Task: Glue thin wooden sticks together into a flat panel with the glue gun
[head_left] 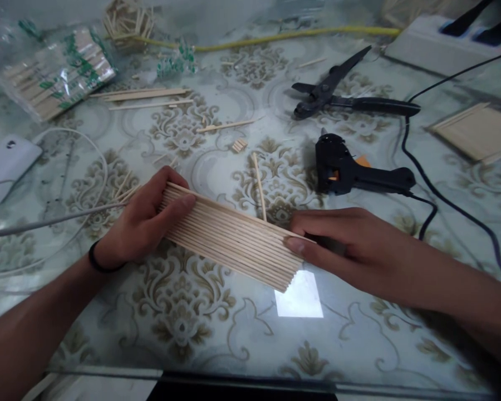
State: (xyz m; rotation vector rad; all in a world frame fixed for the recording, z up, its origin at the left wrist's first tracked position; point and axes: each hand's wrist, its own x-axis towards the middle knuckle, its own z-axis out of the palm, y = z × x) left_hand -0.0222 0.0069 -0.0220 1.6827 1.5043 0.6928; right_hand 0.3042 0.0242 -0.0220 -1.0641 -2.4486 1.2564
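Note:
Between my two hands is a flat panel of thin wooden sticks (229,239) lying side by side, tilted down toward the right. My left hand (152,214) grips its left end, thumb on top and fingers behind. At the upper right corner my right hand (338,245) pinches the panel's edge between thumb and fingers. One loose stick (259,186) lies just beyond the panel's far edge. A black glue gun (359,170) rests on its side past my right hand, and black cutting pliers (338,97) lie open behind it.
A plastic packet of sticks (62,72) lies at the back left, near loose sticks (146,96). A yellow cable (267,39) crosses the back. At right are a power strip (438,44), a wooden panel (480,131) and a black cord (451,206). A white cable (58,220) reaches my left hand.

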